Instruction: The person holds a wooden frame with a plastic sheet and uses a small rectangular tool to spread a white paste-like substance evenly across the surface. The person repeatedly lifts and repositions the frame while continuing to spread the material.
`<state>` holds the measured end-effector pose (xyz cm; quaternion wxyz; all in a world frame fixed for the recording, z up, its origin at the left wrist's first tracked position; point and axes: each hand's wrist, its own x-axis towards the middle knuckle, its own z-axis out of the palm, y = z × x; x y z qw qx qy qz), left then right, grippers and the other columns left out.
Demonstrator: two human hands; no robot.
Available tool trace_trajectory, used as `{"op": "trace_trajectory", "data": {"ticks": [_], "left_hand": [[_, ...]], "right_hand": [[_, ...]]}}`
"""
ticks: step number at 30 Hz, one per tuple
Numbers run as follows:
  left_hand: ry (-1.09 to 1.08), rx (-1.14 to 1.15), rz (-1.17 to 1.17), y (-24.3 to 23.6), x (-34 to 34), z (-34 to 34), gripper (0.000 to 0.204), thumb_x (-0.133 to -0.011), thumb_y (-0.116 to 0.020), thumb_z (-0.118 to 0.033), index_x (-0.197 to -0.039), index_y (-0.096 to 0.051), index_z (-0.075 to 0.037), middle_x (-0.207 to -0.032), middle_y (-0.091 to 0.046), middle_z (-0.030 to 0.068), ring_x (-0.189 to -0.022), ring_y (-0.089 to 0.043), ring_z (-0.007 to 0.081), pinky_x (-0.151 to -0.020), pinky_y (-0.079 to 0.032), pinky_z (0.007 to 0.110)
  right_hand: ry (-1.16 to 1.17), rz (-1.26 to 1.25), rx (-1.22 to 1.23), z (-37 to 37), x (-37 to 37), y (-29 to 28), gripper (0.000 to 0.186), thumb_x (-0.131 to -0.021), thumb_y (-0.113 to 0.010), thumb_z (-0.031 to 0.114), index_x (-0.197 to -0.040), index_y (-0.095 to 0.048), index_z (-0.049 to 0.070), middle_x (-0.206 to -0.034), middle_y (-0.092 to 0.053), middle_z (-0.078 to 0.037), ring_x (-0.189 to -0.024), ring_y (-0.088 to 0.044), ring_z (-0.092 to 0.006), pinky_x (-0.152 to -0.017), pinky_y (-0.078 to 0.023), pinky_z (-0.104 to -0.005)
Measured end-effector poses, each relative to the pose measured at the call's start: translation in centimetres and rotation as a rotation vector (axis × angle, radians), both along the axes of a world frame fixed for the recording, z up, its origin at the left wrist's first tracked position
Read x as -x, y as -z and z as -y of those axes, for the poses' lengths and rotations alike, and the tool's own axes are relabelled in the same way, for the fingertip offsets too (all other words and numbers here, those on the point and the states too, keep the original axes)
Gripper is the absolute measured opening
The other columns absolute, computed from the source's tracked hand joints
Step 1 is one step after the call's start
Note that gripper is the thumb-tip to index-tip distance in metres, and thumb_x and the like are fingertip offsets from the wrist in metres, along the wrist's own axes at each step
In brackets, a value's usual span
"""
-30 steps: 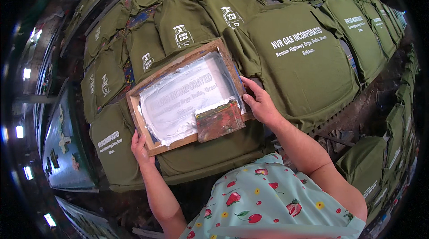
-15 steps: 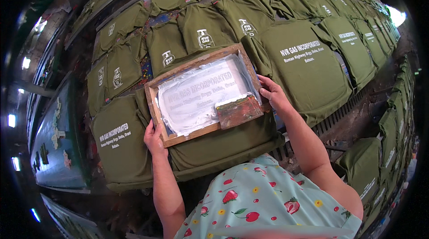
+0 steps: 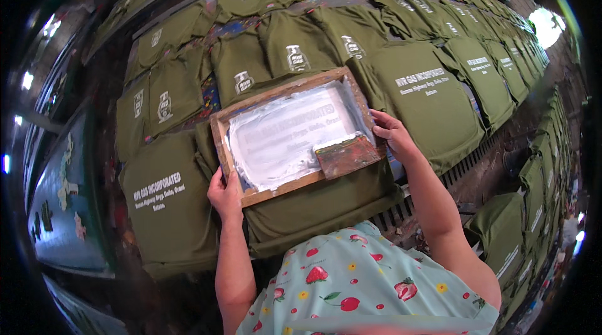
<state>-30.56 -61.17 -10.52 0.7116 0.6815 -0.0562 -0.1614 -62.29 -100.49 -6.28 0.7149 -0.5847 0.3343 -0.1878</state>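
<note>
The left hand (image 3: 226,196) is closed around the lower left corner of a wooden frame (image 3: 282,92), and the right hand (image 3: 394,136) grips its right side, thumb and fingers bent at the rail. The frame sits between both hands, slanted, its right end farther from the person. White paint coats the mesh (image 3: 282,141) stretched inside it, with faint lettering showing through. Across the lower right corner, just below the right hand, lies a stained squeegee blade (image 3: 348,158), white paint along its upper edge. Beneath the frame is a plain olive shirt (image 3: 320,206); whether the two touch cannot be told. To the left lies a lettered shirt (image 3: 169,225), to the right another printed shirt (image 3: 433,125). Beyond the frame, more olive shirts with white cylinder prints cover the paint-spattered surface (image 3: 209,98)
</note>
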Motion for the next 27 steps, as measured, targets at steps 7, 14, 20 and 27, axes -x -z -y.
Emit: {"op": "trace_trajectory", "data": {"ticks": [7,14,20,27], "left_hand": [[-0.052,0.051,-0.037,-0.3,0.6,0.1,0.054,-0.105,-0.079,0.006,-0.156,-0.063,0.013,-0.143,-0.076,0.0176,-0.121,-0.075,0.0178,-0.109,-0.059,0.033],[-0.085,-0.090,-0.017,-1.1,1.1,0.2,0.052,-0.105,-0.078,0.004,-0.154,-0.063,0.015,-0.132,-0.079,0.0173,-0.111,-0.077,0.0164,-0.099,-0.062,0.031],[0.032,-0.126,0.070,-2.6,1.7,-0.5,0.076,-0.103,-0.078,0.007,-0.171,-0.044,0.010,-0.146,-0.071,0.0203,-0.122,-0.073,0.0200,-0.107,-0.059,0.033],[0.275,-0.370,0.096,-5.6,3.9,-2.8,0.132,-0.080,-0.103,-0.012,-0.183,-0.021,-0.003,-0.177,-0.041,0.0234,-0.153,-0.054,0.0352,-0.125,-0.050,0.048]], "right_hand": [[-0.008,0.019,0.015,-0.7,0.1,-0.5,0.065,-0.108,-0.067,0.000,-0.171,-0.051,-0.001,-0.165,-0.064,-0.013,-0.151,-0.059,-0.0215,-0.131,-0.041,-0.0378],[-0.035,-0.042,-0.053,0.2,0.6,-1.0,0.064,-0.110,-0.072,0.008,-0.170,-0.052,-0.001,-0.165,-0.064,-0.011,-0.148,-0.061,-0.0207,-0.128,-0.045,-0.0374],[0.081,-0.095,-0.052,1.2,1.0,-2.2,0.053,-0.116,-0.068,0.014,-0.166,-0.058,0.001,-0.151,-0.074,-0.009,-0.130,-0.070,-0.0156,-0.114,-0.055,-0.0329],[-0.141,-0.159,0.790,-2.4,2.1,-7.7,0.033,-0.108,-0.077,0.016,-0.140,-0.078,0.005,-0.138,-0.079,-0.014,-0.126,-0.075,-0.0323,-0.110,-0.060,-0.0474]]}}
